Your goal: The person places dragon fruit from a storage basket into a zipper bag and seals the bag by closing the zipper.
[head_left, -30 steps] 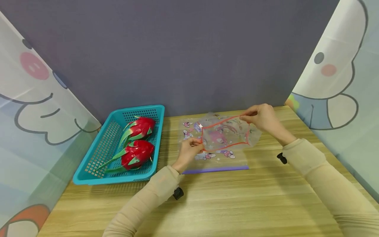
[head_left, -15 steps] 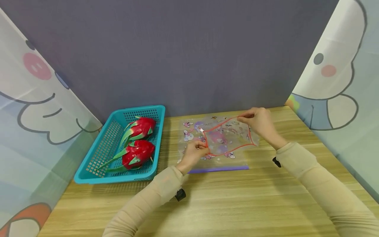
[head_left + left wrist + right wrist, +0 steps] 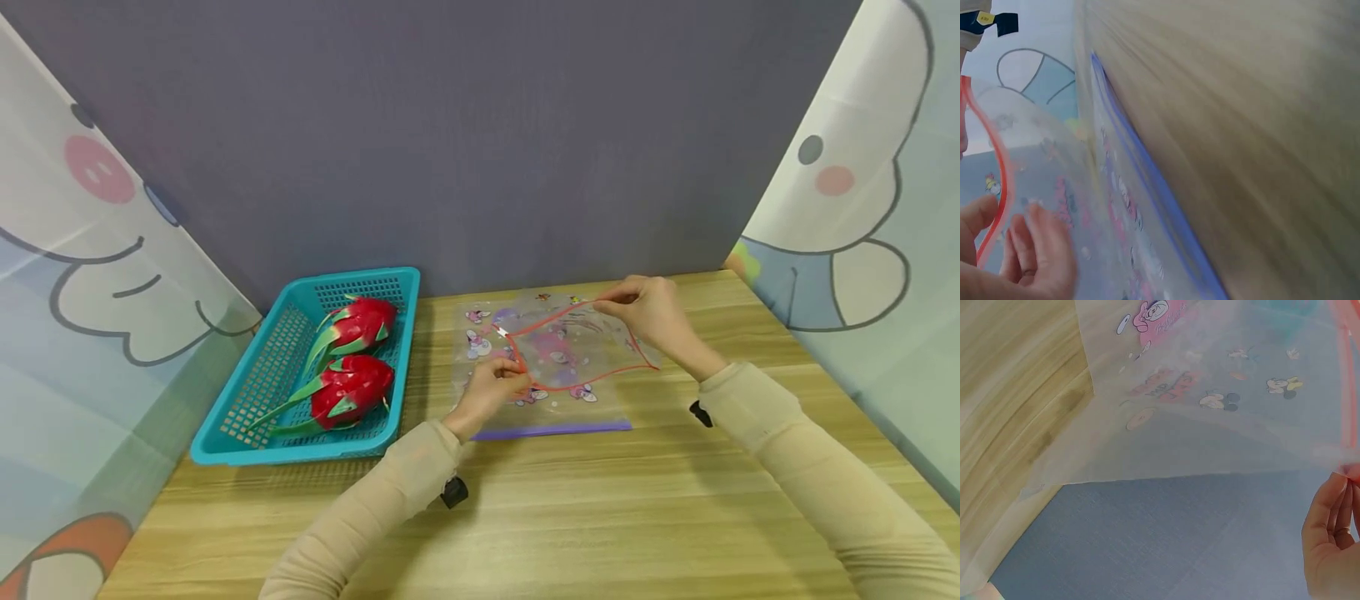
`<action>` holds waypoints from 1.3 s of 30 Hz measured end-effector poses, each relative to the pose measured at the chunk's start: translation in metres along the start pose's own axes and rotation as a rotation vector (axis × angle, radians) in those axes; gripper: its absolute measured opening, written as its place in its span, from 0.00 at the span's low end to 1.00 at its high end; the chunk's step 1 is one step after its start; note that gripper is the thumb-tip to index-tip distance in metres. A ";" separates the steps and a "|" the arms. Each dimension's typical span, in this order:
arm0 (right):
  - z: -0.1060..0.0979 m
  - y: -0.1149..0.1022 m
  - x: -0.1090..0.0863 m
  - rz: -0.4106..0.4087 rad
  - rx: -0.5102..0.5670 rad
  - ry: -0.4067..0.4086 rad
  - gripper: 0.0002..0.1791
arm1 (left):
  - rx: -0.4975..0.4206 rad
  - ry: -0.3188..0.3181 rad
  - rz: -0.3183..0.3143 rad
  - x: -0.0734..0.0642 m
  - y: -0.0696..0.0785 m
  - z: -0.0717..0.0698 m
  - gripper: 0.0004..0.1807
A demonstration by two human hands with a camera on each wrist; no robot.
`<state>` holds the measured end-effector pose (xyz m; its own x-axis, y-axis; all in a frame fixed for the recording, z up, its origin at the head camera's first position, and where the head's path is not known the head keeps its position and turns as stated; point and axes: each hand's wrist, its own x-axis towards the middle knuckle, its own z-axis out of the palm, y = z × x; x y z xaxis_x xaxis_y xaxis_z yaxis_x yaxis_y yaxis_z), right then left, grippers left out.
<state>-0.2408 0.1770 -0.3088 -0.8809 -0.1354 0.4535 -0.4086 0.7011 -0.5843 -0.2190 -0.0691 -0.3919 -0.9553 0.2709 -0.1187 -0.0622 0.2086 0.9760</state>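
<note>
A clear plastic zipper bag with a red-edged mouth is spread wide between my hands. My left hand pinches the near-left part of the red edge, seen close up as a red strip in the left wrist view. With thumb and fingers, my right hand grips the far edge of the mouth and holds it raised. The white slider sits at the left corner of the opening. Beneath lies a second clear bag with cartoon prints and a purple zip strip.
Left of the bags stands a blue plastic basket holding two red dragon fruits with green leaf tips. A grey panel rises behind the wooden table. Cartoon-printed sheets flank both sides.
Both hands have come a little nearer each other and lower, still holding the red-edged bag. Its mouth stays spread, with the right corner now reaching farther right.
</note>
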 end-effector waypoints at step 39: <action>0.000 0.011 -0.009 -0.066 0.001 -0.013 0.03 | 1.092 0.042 0.719 -0.098 0.040 -0.129 0.20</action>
<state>-0.2374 0.1857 -0.3194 -0.8551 -0.1907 0.4821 -0.4663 0.6895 -0.5543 -0.1655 -0.2086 -0.3178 -0.6858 0.6149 0.3893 0.7088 0.6857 0.1656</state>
